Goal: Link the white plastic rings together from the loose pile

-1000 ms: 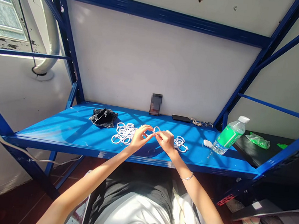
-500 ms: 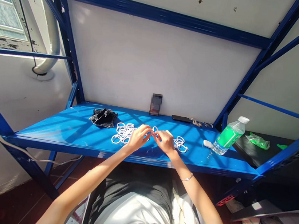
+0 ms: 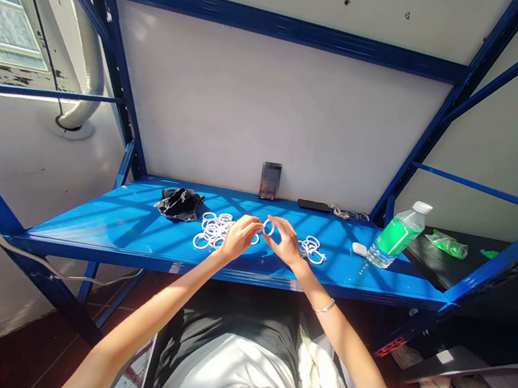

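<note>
Above the blue tabletop point(image 3: 106, 225), a small white ring point(image 3: 269, 227) is held upright between my two hands. My left hand point(image 3: 240, 237) pinches its left edge with closed fingertips. On the other side, my right hand point(image 3: 287, 243) spans the ring, forefinger at its top and thumb near its bottom. A pile of white rings point(image 3: 213, 231) lies by my left hand, partly hidden behind it. To the right of my right hand sits a smaller cluster of white rings point(image 3: 312, 250).
A crumpled black plastic bag point(image 3: 180, 203) lies at the left. Along the back are an upright, blurred-out dark object point(image 3: 270, 181), a black phone point(image 3: 313, 205) and a coiled cable point(image 3: 347, 214). Rightward stand a white case point(image 3: 359, 249) and a water bottle point(image 3: 396, 237). Blue posts frame the table.
My right hand's forefinger and thumb have spread apart around the ring, which now shows more fully. My left hand keeps its pinch with little movement.
</note>
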{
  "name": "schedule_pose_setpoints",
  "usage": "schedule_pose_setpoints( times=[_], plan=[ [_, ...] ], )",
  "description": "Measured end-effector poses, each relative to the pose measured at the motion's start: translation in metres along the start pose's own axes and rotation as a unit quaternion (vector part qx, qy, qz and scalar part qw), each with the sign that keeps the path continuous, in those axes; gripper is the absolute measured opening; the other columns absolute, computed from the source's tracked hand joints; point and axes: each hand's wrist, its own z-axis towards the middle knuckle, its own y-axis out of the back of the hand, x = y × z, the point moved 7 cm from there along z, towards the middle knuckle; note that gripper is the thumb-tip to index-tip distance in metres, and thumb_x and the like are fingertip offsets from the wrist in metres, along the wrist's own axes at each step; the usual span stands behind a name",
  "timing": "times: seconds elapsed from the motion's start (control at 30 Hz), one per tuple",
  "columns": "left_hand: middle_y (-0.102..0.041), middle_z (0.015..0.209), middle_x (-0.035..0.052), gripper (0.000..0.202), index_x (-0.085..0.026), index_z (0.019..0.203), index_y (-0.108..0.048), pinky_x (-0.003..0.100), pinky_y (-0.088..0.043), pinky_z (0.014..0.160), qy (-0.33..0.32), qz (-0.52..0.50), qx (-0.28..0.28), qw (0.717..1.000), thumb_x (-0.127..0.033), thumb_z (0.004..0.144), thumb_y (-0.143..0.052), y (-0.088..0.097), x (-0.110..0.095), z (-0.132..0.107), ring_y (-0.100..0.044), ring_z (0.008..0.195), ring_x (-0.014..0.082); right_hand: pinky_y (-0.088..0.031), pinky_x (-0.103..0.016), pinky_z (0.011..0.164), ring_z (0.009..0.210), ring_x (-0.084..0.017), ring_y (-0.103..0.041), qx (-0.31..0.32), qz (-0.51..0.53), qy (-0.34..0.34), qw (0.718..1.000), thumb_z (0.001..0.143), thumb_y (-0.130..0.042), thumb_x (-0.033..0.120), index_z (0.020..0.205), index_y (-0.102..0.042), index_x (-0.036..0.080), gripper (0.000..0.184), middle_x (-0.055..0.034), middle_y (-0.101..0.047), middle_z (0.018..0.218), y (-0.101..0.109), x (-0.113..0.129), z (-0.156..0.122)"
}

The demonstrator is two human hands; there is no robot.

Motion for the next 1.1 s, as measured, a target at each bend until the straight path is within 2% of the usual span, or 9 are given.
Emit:
schedule_pose_setpoints(
  times=[0.23,0.37,0.8,1.1],
  plan=[
    [-0.066,0.093,0.0086,0.016,-0.016,0.101,-0.060,0.025,-0.051,0.063,-0.022,0.043,0.005,0.999,-0.020,0.096,-0.044,0.001,-0.002,0.001,-0.063,0.082,0.0165,-0.053,-0.044,0.090,0.105,-0.026,-0.060,-0.057,-0.014,0.012,0.998,0.090,-0.060,0.030,0.135,-0.049,0.028,0.046,-0.0089,-0.063,0.113,0.011,0.006,-0.001],
    [-0.066,0.091,0.0084,0.013,-0.016,0.101,-0.059,0.024,-0.050,0.062,-0.046,0.057,0.003,0.997,-0.020,0.095,-0.048,0.001,-0.008,0.001,-0.063,0.081,0.0168,-0.053,-0.042,0.086,0.100,-0.025,-0.062,-0.078,-0.020,0.036,0.996,0.090,-0.061,0.030,0.131,-0.052,0.025,0.042,-0.0095,-0.065,0.108,0.017,0.011,-0.001],
    [-0.065,0.088,0.0078,0.017,-0.015,0.094,-0.059,0.023,-0.048,0.058,-0.079,0.072,0.011,0.994,-0.014,0.096,-0.042,0.000,-0.014,0.002,-0.061,0.078,0.0165,-0.052,-0.038,0.075,0.085,-0.023,-0.065,-0.032,-0.036,0.053,0.997,0.092,-0.059,0.040,0.129,-0.054,0.022,0.042,-0.0091,-0.068,0.097,0.012,0.015,0.000],
    [-0.063,0.085,0.0075,0.022,-0.016,0.089,-0.058,0.024,-0.045,0.057,-0.074,0.055,0.036,0.995,-0.015,0.097,-0.037,-0.003,-0.016,0.001,-0.057,0.075,0.0165,-0.048,-0.031,0.061,0.066,-0.019,-0.059,-0.046,-0.030,0.045,0.997,0.088,-0.060,0.050,0.107,-0.063,0.020,0.036,-0.0040,-0.061,0.073,0.016,0.017,0.000]
  ],
)
